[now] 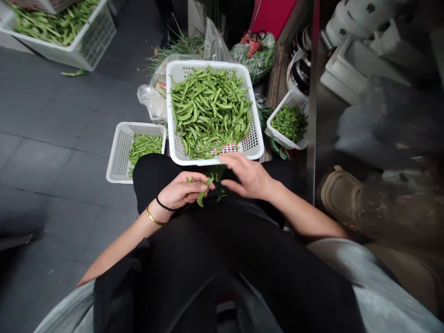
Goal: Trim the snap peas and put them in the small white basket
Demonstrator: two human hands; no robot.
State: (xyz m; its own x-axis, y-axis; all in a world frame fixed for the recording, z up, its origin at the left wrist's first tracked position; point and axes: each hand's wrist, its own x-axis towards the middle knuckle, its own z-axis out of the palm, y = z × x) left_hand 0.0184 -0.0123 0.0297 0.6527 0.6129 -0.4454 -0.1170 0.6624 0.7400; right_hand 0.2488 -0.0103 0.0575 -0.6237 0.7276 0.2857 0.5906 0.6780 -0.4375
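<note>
My left hand (185,188), with a black band and a gold bangle at the wrist, is closed on green pea pods (201,198) above my lap. One pod hangs down from the fingertips. To its right, my right hand (251,178) is open, thumb and fingers apart, nothing visible between them. Its fingertips are at the near rim of a large white basket (183,161), and I cannot tell if they touch it. Many flat green pea pods (211,108) are heaped in that basket. Small green scraps (220,198) lie below, between my hands.
Left of my knee stands a smaller white basket (118,155) with trimmed pods (145,147). A basket of leafy greens (289,124) is on the right, beside a metal shelf edge (312,138). Bagged vegetables (255,55) lie behind. Another pod-filled crate (95,39) stands far left.
</note>
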